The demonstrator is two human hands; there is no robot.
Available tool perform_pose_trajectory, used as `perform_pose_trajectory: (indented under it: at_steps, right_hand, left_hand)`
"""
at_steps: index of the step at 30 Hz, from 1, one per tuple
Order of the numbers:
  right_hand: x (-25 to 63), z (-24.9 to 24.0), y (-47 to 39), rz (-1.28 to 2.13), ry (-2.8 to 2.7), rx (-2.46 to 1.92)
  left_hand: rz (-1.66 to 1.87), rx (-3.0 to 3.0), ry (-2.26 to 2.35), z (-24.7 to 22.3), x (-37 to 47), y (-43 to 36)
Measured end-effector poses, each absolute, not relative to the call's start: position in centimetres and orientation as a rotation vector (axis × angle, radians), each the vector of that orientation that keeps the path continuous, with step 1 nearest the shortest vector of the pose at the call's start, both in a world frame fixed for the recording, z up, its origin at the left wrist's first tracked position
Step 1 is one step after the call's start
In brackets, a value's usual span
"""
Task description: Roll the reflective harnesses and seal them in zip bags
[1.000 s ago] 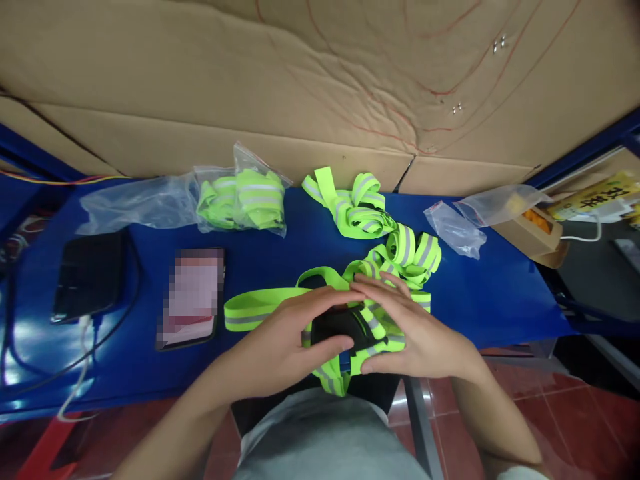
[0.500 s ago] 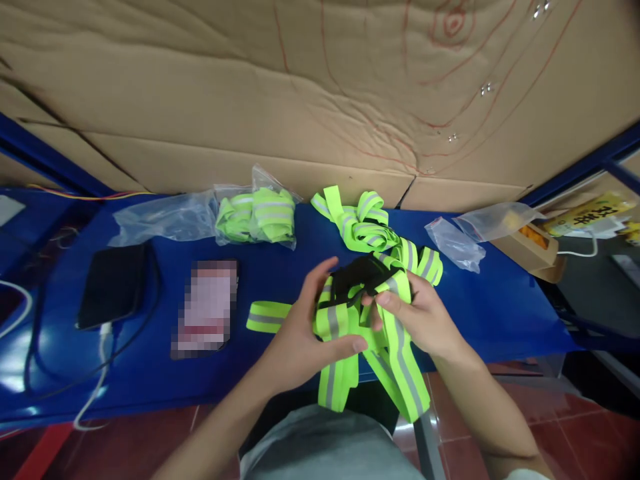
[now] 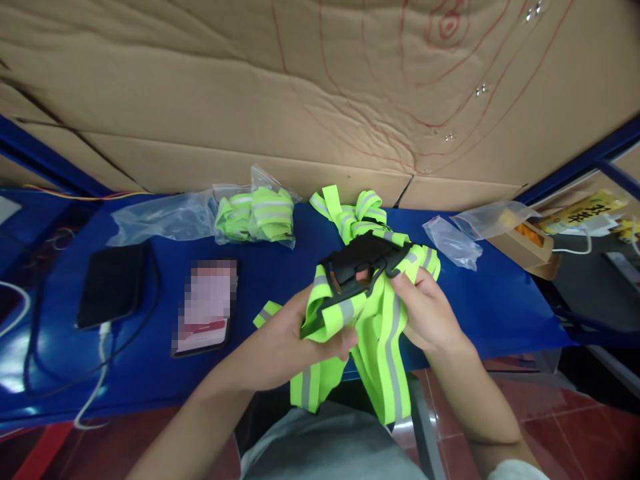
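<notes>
A neon yellow-green strap with grey stripes hangs in loops from both hands over the table's front edge. My left hand is closed around its left loops, thumb on top. At its top sits a black plastic buckle, tilted and facing up. My right hand pinches the strap just beside the buckle's right end. More of the same strapping lies loosely coiled on the table behind the buckle. A short strap end pokes out left of my left wrist.
On the blue table are bagged green straps, clear plastic bags, a phone with a blurred screen and a black device with a white cable. An open cardboard box stands right, before a cardboard wall.
The buckle has turned and now shows more fully above my hands. My left hand has moved slightly left and down with its loops, and the strap end beside it shows less.
</notes>
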State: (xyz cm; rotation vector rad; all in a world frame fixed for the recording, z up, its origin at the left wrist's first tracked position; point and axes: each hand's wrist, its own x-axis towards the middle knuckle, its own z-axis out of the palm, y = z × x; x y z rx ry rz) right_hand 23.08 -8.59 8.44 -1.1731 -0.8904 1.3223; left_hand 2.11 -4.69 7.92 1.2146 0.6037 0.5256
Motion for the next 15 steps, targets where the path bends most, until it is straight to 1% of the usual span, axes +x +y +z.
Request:
perform_pose_trajectory:
  at_steps: [3, 6, 9, 11, 15]
  right_hand:
    - [22.6, 8.6, -8.5, 1.369, -0.834, -1.136]
    - [22.4, 9.0, -8.5, 1.504, -0.803, -1.027]
    - [22.3, 9.4, -8.5, 1.504, -0.816, -1.006]
    - [22.2, 9.5, -8.5, 1.490, -0.864, -1.033]
    - [22.3, 9.1, -8.8, 1.404, -1.036, -1.085]
  left_hand:
    - [0.415, 1.308, 0.645, 8.0, 1.6, -4.4]
    - [0.420, 1.142, 0.394, 7.7, 1.5, -4.4]
    - [0.441, 0.903, 0.157, 7.4, 2.0, -4.8]
    - [0.414, 0.959, 0.181, 7.2, 2.4, -5.0]
    - [0.435, 1.171, 0.386, 6.8, 2.7, -5.1]
